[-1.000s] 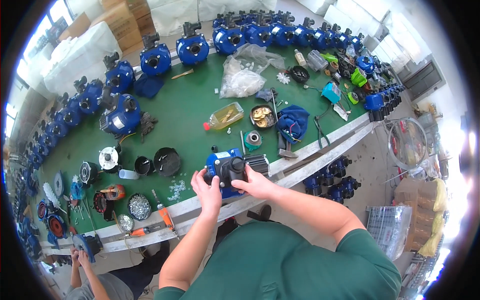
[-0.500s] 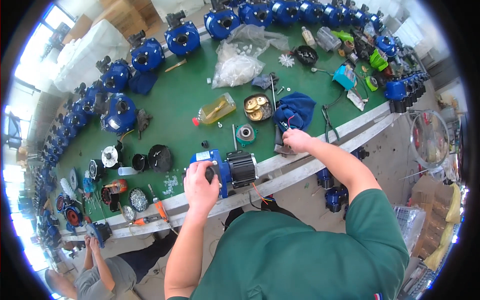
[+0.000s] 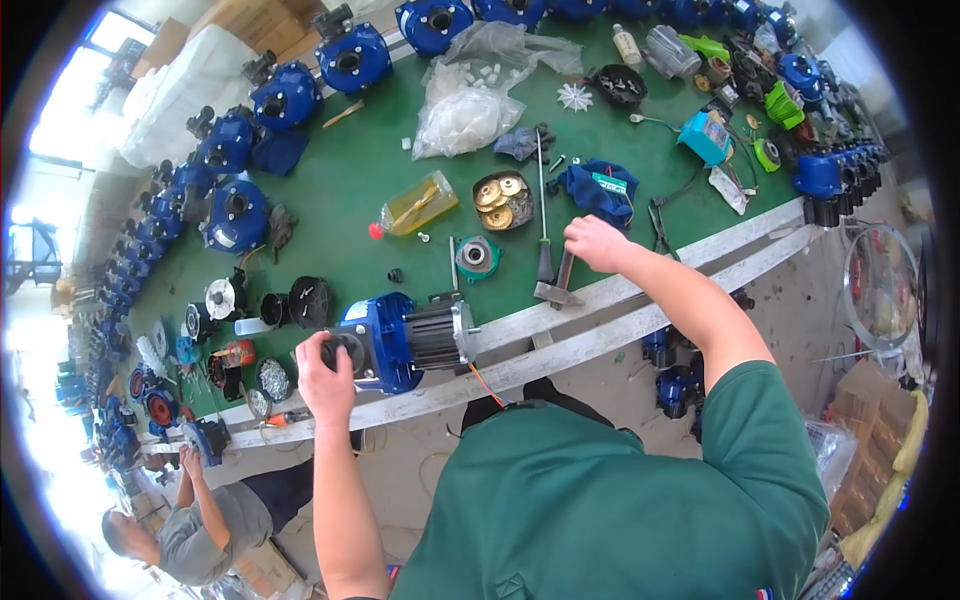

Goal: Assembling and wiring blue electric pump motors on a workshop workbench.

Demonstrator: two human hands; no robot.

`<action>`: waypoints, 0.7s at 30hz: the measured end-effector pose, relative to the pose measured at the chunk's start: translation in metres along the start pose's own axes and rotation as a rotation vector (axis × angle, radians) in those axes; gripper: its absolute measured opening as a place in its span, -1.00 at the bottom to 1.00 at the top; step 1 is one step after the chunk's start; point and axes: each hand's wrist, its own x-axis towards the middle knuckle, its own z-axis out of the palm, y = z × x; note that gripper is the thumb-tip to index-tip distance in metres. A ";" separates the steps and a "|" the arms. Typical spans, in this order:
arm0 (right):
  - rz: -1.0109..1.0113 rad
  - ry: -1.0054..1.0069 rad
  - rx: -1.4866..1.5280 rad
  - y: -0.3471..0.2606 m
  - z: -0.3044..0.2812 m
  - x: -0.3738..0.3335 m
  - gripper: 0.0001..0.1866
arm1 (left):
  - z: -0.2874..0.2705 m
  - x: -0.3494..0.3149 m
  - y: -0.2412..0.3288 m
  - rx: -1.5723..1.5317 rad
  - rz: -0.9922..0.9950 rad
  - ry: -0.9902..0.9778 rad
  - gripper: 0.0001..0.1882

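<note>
A blue electric pump [image 3: 388, 345] with a ribbed black motor lies on the bench's near edge, orange wires hanging from it. My left hand [image 3: 326, 380] is closed around the dark round port at its left end. My right hand [image 3: 597, 243] is closed on the upper handle of a hammer [image 3: 557, 294], whose head rests at the bench edge. Beside the hammer lies a long screwdriver [image 3: 544, 255] with a dark handle. A bunched blue cloth [image 3: 590, 185] is just beyond my right hand. A green round flange [image 3: 477, 258] sits between pump and hammer.
Past the flange are a tin of brass discs [image 3: 502, 200] and a bottle of yellow liquid [image 3: 420, 205]. Blue pump housings [image 3: 236, 215] line the bench's far and left sides. A co-worker [image 3: 215, 520] handles a part at the lower left.
The pump has shifted left along the edge with my left hand on it. My right hand has moved from the cloth's near edge onto the hammer handle. The cloth looks more bunched.
</note>
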 end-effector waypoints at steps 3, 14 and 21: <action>-0.150 0.006 -0.003 -0.015 0.013 0.007 -0.81 | -0.005 0.007 -0.016 -0.061 -0.010 -0.025 -0.73; 0.165 -0.330 0.306 -0.056 -0.012 -0.022 -0.78 | -0.009 0.021 -0.061 -0.090 -0.111 -0.074 -0.70; 0.959 0.030 1.866 -0.198 -0.006 -0.020 -0.77 | -0.006 0.022 -0.064 -0.110 -0.221 -0.079 -0.59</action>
